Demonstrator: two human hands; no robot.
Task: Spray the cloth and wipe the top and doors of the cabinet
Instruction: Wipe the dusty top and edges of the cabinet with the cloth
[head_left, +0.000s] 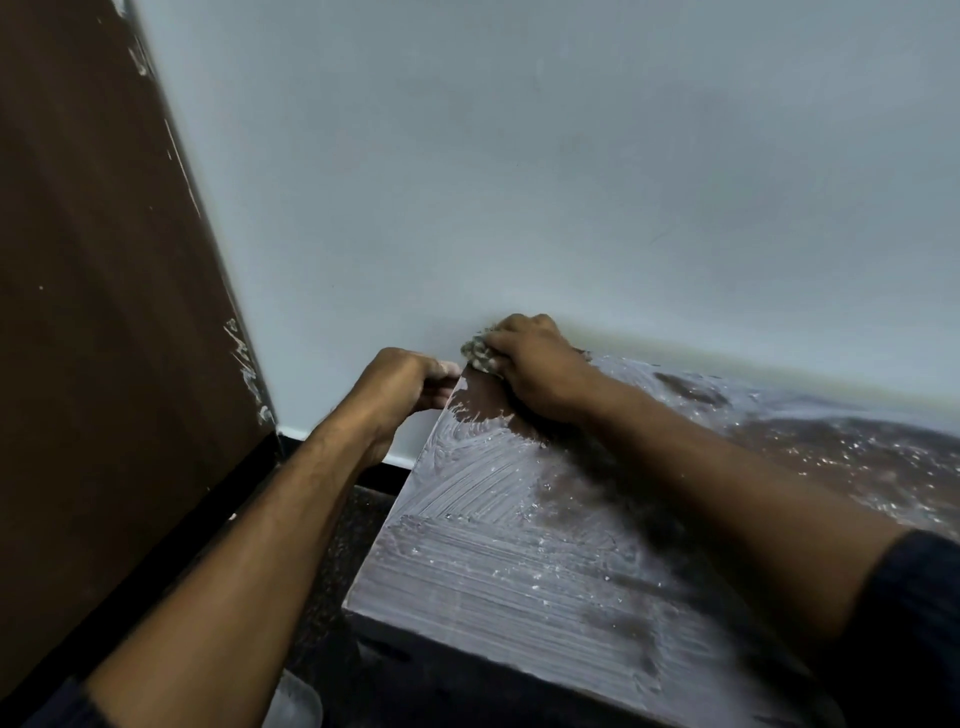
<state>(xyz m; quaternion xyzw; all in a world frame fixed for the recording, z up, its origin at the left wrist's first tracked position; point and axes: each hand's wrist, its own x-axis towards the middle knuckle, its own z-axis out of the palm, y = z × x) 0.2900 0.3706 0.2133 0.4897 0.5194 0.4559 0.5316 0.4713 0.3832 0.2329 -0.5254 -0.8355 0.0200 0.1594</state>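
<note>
At the far left corner: the right hand (535, 364) presses a bunched cloth (480, 356) onto the cabinet top (519, 561), hard against the wall (519, 156).
Right hand: fingers curled over the cloth, clamped on it; only a mottled wad shows beyond the knuckles.
Left hand (405, 384): curled round the top's left edge just beside the corner, thumb side on the rim; it seems to brace the cabinet and holds nothing else.
Hands: close together, not touching, the corner between them.
Top: coated in pale dust with streaks and white flecks; a dark cleaned patch lies beside the cloth, another broader one to the right.
Step in hand: wiping the top, judged early, since most of the surface is still grey; the doors are out of view.
Doing it well: push the cloth right into the seam at the wall, then draw it toward the near edge in overlapping strokes, so the grit is gathered rather than smeared.
Cloth care: refold to a fresh face once it loads up; a damp face should lift the dust better.
Risk: flecks swept off the left edge land on the floor (343, 530); dragging grit hard may scratch.
Spray bottle: not in view.
</note>
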